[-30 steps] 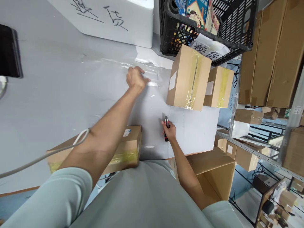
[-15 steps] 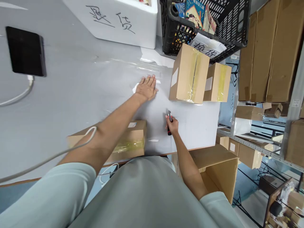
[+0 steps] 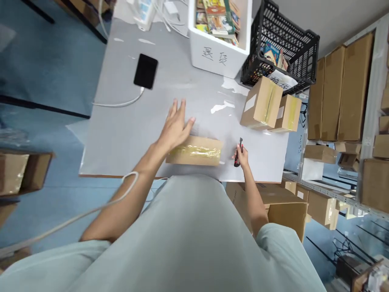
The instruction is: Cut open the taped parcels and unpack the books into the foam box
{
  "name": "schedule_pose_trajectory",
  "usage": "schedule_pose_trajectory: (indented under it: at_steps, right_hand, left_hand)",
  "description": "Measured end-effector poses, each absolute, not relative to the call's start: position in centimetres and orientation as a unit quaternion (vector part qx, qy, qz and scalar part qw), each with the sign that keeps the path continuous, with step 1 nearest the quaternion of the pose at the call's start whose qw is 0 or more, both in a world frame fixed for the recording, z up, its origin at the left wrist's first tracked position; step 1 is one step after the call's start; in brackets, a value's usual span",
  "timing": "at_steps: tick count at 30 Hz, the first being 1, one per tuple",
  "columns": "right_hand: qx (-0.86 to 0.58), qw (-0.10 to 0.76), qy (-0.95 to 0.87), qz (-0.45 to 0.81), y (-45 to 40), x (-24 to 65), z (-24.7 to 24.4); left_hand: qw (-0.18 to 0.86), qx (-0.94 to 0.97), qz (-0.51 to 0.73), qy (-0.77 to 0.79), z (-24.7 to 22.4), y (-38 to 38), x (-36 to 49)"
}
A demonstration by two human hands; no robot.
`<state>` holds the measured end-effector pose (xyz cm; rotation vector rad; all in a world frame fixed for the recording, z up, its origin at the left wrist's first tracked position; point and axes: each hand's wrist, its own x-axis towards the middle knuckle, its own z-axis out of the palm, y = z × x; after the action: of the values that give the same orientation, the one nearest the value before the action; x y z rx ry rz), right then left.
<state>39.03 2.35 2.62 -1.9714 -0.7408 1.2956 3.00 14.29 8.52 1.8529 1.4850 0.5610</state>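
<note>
My left hand (image 3: 176,125) is open with its fingers stretched out, at the upper left of a taped cardboard box (image 3: 197,151) near the table's front edge. Whether the palm touches the box I cannot tell. In my right hand (image 3: 242,155) is a box cutter (image 3: 238,153), red and black, pointing away from me just right of that box. My fingers are wrapped round its handle.
Two taped cartons, a larger one (image 3: 263,104) and a smaller one (image 3: 286,113), stand at the table's right. Behind them are a black crate (image 3: 284,36) and a white foam box (image 3: 212,56) with books. A phone (image 3: 146,71) lies left, with its cable.
The view has swung leftward and shows more of the table. My left hand has come back from the tabletop to the taped box. My right hand still holds the box cutter.
</note>
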Motion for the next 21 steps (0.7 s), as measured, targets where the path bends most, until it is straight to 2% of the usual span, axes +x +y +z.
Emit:
schedule_pose_trajectory:
  at_steps: [5, 9, 14, 21]
  right_hand:
    - [-0.72, 0.298, -0.421, 0.464, -1.2, 36.0, 10.1]
    - [-0.674, 0.163, -0.576, 0.433, -0.6, 31.5, 14.1]
    - [-0.571, 0.007, -0.747, 0.34, 3.2, 24.0, 13.2]
    - [-0.553, -0.045, -0.779, 0.294, 7.1, 19.6, 11.0]
  left_hand:
    - [0.423, 0.634, 0.205, 0.614, 5.7, 3.4, -3.5]
    - [0.455, 0.625, 0.229, 0.591, 3.1, -0.4, -5.0]
    - [0.457, 0.645, 0.267, 0.551, 1.7, 0.2, -4.9]
    - [0.491, 0.646, 0.289, 0.508, 0.8, 2.1, -4.7]
